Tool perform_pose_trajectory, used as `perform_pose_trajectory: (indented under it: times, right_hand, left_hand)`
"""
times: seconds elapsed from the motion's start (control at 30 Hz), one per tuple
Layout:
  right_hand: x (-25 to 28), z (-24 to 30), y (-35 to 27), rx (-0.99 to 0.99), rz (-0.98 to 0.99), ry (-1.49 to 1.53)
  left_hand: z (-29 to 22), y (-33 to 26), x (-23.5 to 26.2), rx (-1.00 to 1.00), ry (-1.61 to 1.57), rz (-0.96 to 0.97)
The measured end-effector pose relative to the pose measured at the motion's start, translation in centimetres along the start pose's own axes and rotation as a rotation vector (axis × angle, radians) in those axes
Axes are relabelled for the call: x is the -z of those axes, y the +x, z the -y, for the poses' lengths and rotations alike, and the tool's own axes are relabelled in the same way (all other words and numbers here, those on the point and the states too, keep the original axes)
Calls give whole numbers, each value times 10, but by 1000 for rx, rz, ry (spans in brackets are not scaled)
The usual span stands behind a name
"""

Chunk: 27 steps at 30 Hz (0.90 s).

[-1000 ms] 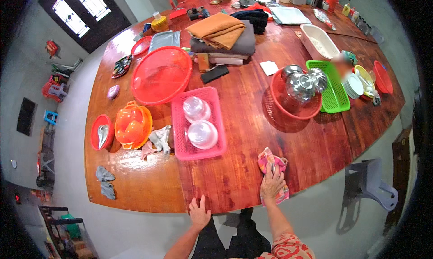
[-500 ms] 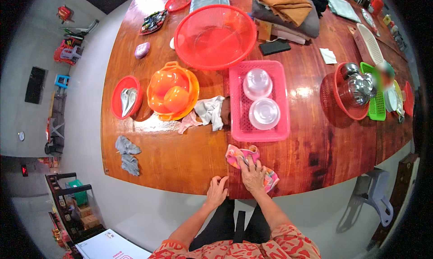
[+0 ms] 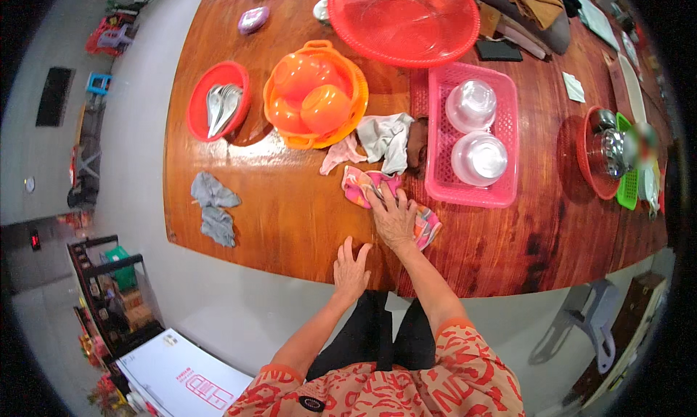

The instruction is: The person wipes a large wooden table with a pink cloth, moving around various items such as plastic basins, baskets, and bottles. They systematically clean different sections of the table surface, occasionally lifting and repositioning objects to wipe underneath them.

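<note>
My right hand [image 3: 394, 219] presses a pink, orange and white patterned cloth [image 3: 360, 186] onto the wooden table, its fingers bent over the cloth. Part of the cloth sticks out past the palm on the right. Near the front edge rests my left hand [image 3: 351, 270], holding nothing, with the thumb apart from the curved fingers. Just beyond the cloth lie a white rag [image 3: 387, 139] and a pale pink rag [image 3: 341, 154]. To the right of these stands a pink basket [image 3: 508, 159] with two stacks of clear bowls [image 3: 479, 159].
Orange bowls [image 3: 324, 109] sit in an orange basket [image 3: 356, 112] left of centre. A red bowl [image 3: 239, 83] holds several spoons. Grey rags [image 3: 215, 208] lie at the left. A large red basket [image 3: 404, 21] stands farther back, and a red basket [image 3: 592, 173] of metal bowls at the right.
My right hand has slid the cloth left and away from me across the table. My left hand has shifted left and farther in from the edge. The view has also shifted.
</note>
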State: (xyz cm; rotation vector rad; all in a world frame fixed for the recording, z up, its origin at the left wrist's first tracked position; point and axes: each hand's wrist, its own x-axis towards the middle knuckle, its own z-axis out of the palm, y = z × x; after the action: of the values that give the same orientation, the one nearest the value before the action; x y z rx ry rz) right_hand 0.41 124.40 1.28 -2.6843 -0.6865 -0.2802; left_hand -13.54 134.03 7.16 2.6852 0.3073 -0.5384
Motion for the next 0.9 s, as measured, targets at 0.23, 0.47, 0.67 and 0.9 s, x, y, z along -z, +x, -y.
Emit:
perform_pose_trajectory:
  times: [0.23,0.47,0.67,0.9]
  right_hand:
    - [26,-7,-74,279,117,69]
    - [47,-41,-144,551,178,54]
    - [39,-39,-96,583,272,28]
    - [-6,-7,-27,435,161,-101]
  left_hand:
    - [13,-35,-32,217,-88,-200]
    - [22,-91,-74,245,-141,-296]
    - [29,-108,-73,313,-182,-145]
    - [23,-104,-73,342,-148,-53]
